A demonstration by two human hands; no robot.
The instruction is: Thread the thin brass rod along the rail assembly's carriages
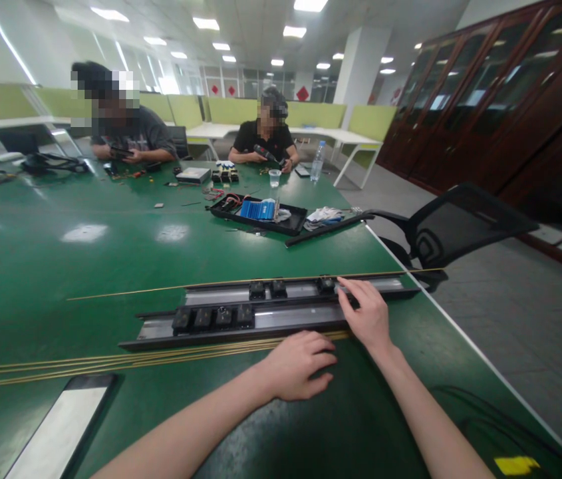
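Observation:
Two long black rails with silvery channels lie side by side on the green table. In the near rail [305, 317], several square black blocks [213, 317] sit toward the left end. The far rail [305, 291] bears two black blocks [267, 289] near its middle and another black block [326, 285] farther right. My right hand [368, 313] reaches over the far rail beside that last block, its fingers curled round something dark and partly hidden. My left hand [303, 366] lies open on the table before the near rail, fingers apart, holding nothing, close to thin brass-coloured rods [181, 352].
Another thin rod [151, 291] runs along the far rail. A phone-like slab [61, 426] lies front left. Beyond are a black tray [281, 223] with a blue pack, gloves [323, 218], a cup [275, 177] and a bottle [317, 161]. Two people sit across; a chair [460, 226] stands right.

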